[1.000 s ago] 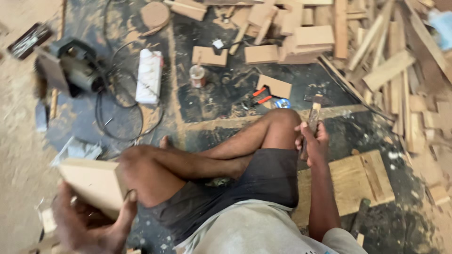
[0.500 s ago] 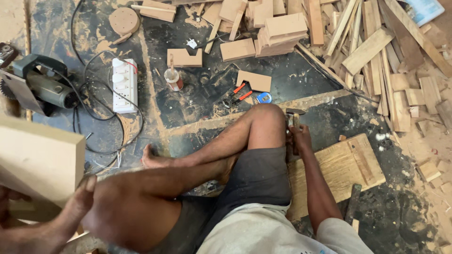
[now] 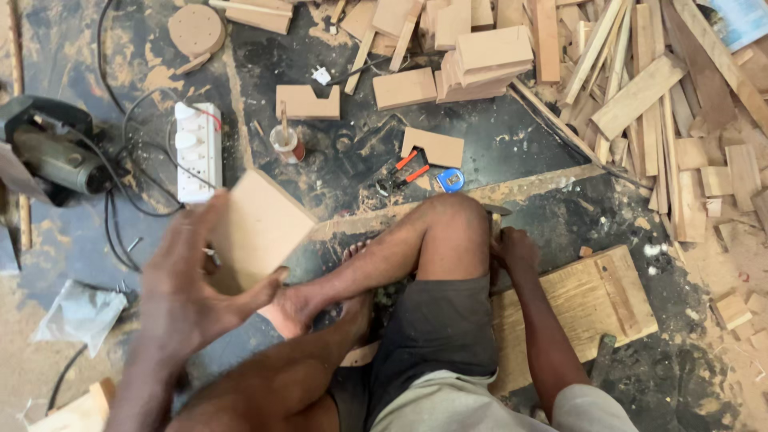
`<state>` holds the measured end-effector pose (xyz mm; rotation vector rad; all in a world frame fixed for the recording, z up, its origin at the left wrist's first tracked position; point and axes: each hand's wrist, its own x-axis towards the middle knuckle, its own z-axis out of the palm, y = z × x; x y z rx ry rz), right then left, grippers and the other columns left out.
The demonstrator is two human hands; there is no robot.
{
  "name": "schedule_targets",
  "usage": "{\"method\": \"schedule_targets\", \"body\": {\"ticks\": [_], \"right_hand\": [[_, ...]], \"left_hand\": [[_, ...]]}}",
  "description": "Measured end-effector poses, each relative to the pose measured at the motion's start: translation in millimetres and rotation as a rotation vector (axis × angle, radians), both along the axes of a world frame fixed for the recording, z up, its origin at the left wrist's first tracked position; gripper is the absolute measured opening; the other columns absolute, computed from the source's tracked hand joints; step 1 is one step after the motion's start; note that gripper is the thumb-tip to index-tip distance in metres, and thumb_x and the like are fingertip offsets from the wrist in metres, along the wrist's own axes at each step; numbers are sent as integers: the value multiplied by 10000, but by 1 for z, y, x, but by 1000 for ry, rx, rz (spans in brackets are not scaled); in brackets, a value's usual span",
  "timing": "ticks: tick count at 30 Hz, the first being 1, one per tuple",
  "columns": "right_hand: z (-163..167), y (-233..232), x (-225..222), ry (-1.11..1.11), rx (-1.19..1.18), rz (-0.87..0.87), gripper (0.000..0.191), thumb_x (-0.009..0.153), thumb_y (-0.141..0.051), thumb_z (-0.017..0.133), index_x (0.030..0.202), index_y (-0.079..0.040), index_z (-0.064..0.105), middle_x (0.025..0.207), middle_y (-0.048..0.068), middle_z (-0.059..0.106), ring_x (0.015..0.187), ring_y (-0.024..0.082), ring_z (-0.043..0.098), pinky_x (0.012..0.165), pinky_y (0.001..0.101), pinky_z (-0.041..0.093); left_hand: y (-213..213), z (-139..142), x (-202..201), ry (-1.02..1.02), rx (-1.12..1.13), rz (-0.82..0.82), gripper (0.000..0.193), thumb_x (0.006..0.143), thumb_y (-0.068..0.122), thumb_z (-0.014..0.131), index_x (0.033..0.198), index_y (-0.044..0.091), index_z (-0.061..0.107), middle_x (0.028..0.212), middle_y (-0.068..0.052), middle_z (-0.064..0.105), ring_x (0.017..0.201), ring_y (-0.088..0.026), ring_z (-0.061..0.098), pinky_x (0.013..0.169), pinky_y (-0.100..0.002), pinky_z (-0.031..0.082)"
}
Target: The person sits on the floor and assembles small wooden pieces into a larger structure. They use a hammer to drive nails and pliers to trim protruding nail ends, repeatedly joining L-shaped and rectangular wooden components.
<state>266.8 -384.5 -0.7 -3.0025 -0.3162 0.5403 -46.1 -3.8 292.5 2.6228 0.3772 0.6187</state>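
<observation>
I sit cross-legged on the dark floor. My left hand (image 3: 196, 284), blurred with motion, grips a flat light wooden board (image 3: 260, 228) by its lower left edge, thumb on the board's near corner, just above my foot. My right hand (image 3: 516, 250) rests beside my raised right knee and is closed on a slim tool; its metal tip (image 3: 498, 210) pokes out behind the knee. What kind of tool it is cannot be made out.
A plywood panel (image 3: 596, 296) lies under my right arm. Ahead lie orange-handled pliers (image 3: 404, 172), a blue tape measure (image 3: 450, 180), a small jar (image 3: 286, 144) and a white power strip (image 3: 198, 152). A power saw (image 3: 56, 156) sits left; wood offcuts (image 3: 640, 96) pile up right.
My left hand has carried the board from the lower left up and right, in front of my legs. My right hand has stayed by the knee.
</observation>
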Motion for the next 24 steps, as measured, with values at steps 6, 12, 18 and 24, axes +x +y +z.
{"method": "schedule_targets", "body": {"ticks": [6,12,18,24], "right_hand": [[24,37,30,-156,527,135,564,889,-383,748,1338,-57,648,1238,184,696,924,282,741,823,444,587],[39,123,81,-83,585,308,572,911,-365,777,1398,-104,630,1310,94,693,1095,239,717,1018,394,563],[33,167,108,44,73,525,1015,727,-292,872,1574,-126,337,1618,65,328,1474,285,312,1155,541,285],[27,151,114,92,142,611,1037,689,-415,879,1593,-176,431,1515,72,506,1409,315,447,1165,485,383]], "left_hand": [[5,-45,43,108,-187,-84,1056,566,325,943,1450,-22,480,1275,-244,645,857,-316,734,688,-414,631],[7,-83,67,105,-245,-103,1059,546,282,938,1459,5,479,1251,-216,647,920,-328,727,738,-424,620],[15,-109,71,180,-407,-43,1058,549,263,933,1460,11,457,1275,-221,638,906,-327,728,716,-413,635],[21,-130,74,139,-398,-10,1028,594,281,925,1466,-9,465,1225,-227,647,1016,-368,711,772,-442,627]]}}
